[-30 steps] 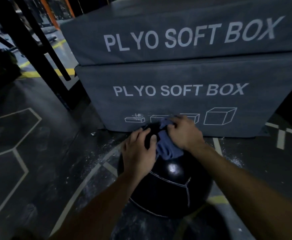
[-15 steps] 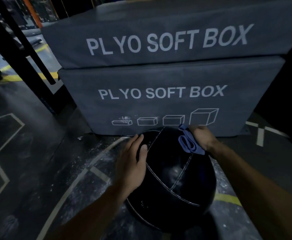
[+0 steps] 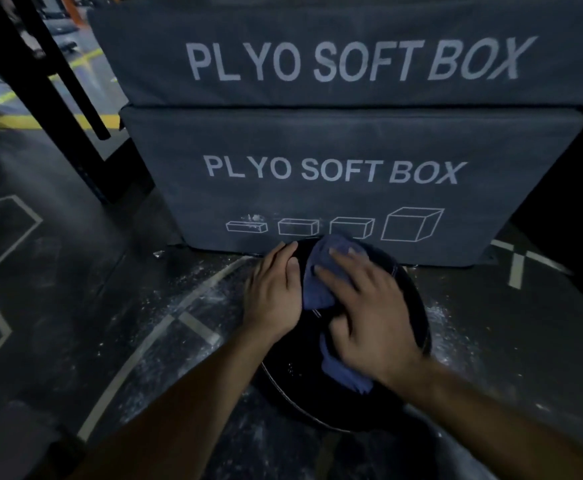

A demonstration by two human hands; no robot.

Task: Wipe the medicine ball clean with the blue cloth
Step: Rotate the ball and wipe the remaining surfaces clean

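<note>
A large black medicine ball with light stitched seams sits on the dark gym floor in front of the stacked boxes. My left hand lies flat against the ball's upper left side, fingers straight and together. My right hand presses the blue cloth onto the top of the ball with spread, straight fingers. One end of the cloth bunches beyond my fingertips and another end sticks out below my wrist. Both hands and the cloth hide most of the ball's top.
Two stacked grey soft boxes marked PLYO SOFT BOX stand right behind the ball. Black rack posts rise at the upper left. The floor carries painted lines and scattered white chalk dust around the ball.
My right hand has swept the cloth from the ball's far right side back over its top, close to my left hand. The left hand stays on the ball's left side.
</note>
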